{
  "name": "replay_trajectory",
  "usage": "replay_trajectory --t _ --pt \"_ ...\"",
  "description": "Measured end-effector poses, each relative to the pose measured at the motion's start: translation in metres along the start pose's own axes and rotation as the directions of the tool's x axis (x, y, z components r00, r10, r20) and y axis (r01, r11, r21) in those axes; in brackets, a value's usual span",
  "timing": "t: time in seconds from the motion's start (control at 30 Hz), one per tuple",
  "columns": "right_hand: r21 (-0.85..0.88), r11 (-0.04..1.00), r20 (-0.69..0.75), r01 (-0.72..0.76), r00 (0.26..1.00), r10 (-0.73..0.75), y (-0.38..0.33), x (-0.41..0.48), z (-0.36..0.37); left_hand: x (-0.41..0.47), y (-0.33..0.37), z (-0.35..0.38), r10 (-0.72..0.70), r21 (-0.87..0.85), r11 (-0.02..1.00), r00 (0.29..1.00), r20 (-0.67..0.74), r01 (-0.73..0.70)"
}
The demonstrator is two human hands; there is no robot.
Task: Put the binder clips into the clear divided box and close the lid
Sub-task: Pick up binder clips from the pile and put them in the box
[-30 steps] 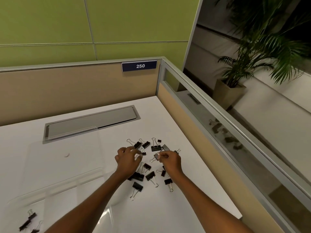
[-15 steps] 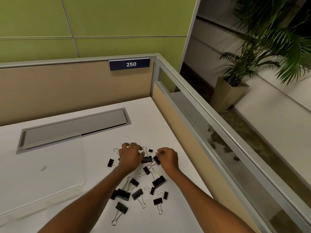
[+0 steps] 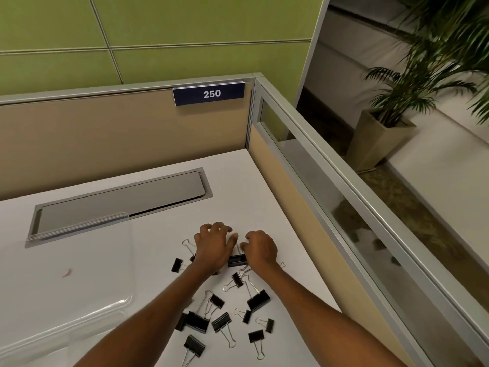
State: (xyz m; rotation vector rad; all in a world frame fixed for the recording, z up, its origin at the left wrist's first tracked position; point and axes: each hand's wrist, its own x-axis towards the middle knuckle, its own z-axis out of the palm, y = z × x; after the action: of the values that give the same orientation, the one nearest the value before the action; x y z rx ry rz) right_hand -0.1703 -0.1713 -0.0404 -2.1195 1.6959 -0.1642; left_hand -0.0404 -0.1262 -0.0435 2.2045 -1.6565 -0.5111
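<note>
Where binder clips (image 3: 258, 300) lie, left hand (image 3: 211, 247), right hand (image 3: 260, 250) curled.

We count thirteen black binder clips (image 3: 258, 300) in plain view, scattered near and right of centre. At least two more show only in part beside the wrists. Two hands: a left hand (image 3: 211, 247) and a right hand (image 3: 260, 250). One each: clear box (image 3: 127, 300) near left, grey cable hatch (image 3: 119, 205) far left, number plate (image 3: 209, 94) reading 250, potted palm (image 3: 381, 139) far right, pale scrap (image 3: 66, 272) left.
</note>
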Motion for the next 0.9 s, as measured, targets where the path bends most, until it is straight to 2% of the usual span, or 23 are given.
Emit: replay_trajectory --t 0.3,0.5,0.63,0.73,0.83,0.9 --pt "-0.121 0.992 0.029 0.042 0.999 -0.039 -0.012 -0.006 0.001 -0.01 -0.002 -0.008 -0.036 -0.062 0.998 0.998 -0.051 0.032" --pt "-0.131 0.991 0.052 0.031 0.998 -0.025 -0.021 -0.012 0.001 -0.027 -0.007 -0.023 -0.019 -0.043 0.999 0.995 -0.093 0.015" --pt "-0.028 0.999 0.008 -0.032 0.999 0.032 -0.023 -0.014 -0.001 -0.037 -0.015 -0.033 -0.04 -0.005 0.999 0.994 -0.1 0.039" --pt "0.129 0.983 -0.02 -0.128 0.991 0.132 -0.026 -0.015 -0.006 -0.048 -0.023 -0.043 -0.049 0.036 0.998 0.993 -0.104 0.053" --pt "0.322 0.926 -0.017 -0.196 0.977 0.213 -0.035 -0.02 -0.014 -0.061 -0.034 -0.055 -0.049 0.099 0.993 0.99 -0.129 0.062" --pt "0.452 0.87 0.013 -0.195 0.977 0.212 -0.046 -0.026 -0.016 -0.072 -0.044 -0.063 -0.067 0.133 0.987 0.988 -0.142 0.086"
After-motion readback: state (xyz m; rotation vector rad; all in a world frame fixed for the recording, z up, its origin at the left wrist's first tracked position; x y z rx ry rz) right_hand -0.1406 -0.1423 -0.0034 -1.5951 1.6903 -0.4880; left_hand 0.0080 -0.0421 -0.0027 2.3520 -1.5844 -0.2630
